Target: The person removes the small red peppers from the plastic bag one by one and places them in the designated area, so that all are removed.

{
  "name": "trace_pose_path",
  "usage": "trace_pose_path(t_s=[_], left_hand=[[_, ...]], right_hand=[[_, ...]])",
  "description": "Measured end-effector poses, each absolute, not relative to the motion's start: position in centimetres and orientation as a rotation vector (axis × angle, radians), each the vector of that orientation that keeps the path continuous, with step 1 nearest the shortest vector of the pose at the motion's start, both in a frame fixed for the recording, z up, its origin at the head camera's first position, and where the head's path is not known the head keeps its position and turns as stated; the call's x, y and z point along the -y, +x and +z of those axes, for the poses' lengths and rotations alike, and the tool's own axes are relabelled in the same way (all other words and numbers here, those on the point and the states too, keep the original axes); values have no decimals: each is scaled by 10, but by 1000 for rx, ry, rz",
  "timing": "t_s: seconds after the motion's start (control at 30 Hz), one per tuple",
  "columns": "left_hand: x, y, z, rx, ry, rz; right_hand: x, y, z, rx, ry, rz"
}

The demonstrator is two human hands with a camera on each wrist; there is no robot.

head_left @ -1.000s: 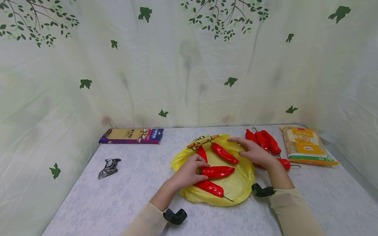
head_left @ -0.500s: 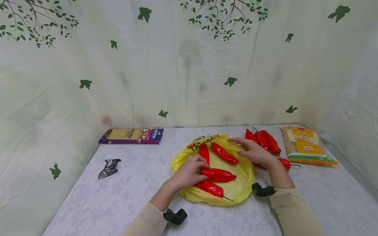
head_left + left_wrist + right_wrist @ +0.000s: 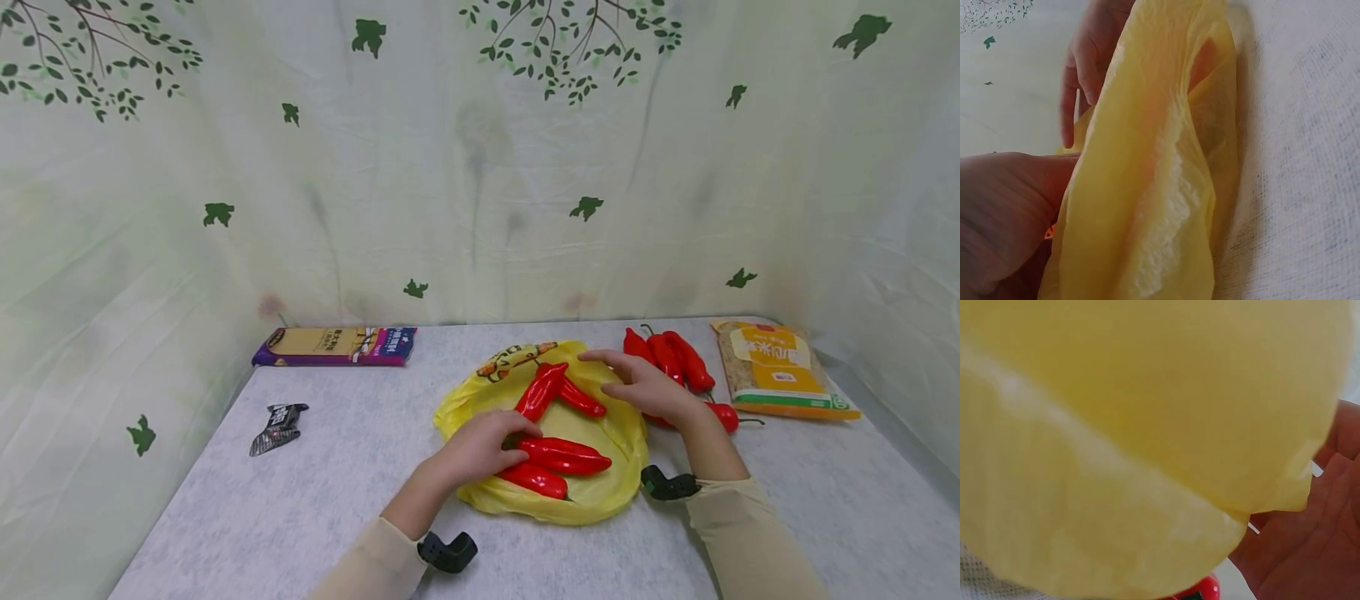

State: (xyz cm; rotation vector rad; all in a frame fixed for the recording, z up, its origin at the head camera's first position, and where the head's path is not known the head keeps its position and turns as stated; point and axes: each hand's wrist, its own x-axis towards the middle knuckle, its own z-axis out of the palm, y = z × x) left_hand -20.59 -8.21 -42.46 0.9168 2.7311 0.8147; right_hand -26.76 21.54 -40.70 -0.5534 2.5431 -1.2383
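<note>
In the head view a yellow plastic bag (image 3: 592, 496), its rim spread wide, holds several glossy red chili peppers. My left hand (image 3: 480, 450) reaches in over the left rim; thumb and fingers pinch the stem end of one chili pepper (image 3: 566, 457), which points right. Another chili pepper (image 3: 538, 393) leans up from behind those fingers, across a chili pepper (image 3: 583, 400) at the back. One more chili pepper (image 3: 536, 480) lies in front, partly covered. My right hand (image 3: 648, 387) stays at the right rim, fingers extended and loosely bent. In the left wrist view the bag wall (image 3: 1129, 162) hides the held pepper.
Several red chili peppers (image 3: 678, 358) lie on the table (image 3: 337, 467) behind my right hand, with another red pepper (image 3: 723, 417) by the wrist. A grain packet (image 3: 780, 371) stands far right. A purple-and-tan packet (image 3: 337, 346) and small black wrapper (image 3: 277, 429) lie left.
The pepper in my left hand has moved slightly right and nearer. The pepper behind those fingers has swung up and right across the back one. My right hand has kept its place.
</note>
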Motion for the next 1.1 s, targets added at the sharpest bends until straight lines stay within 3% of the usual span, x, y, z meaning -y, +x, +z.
trace_pose_path(t_s=[0.53, 1.1], left_hand=[[90, -208, -420, -2605, 885, 1088], [121, -216, -388, -2627, 708, 1378]], right_hand=[[-215, -268, -407, -2543, -572, -1238], [-215, -270, -411, -2547, -577, -1236]])
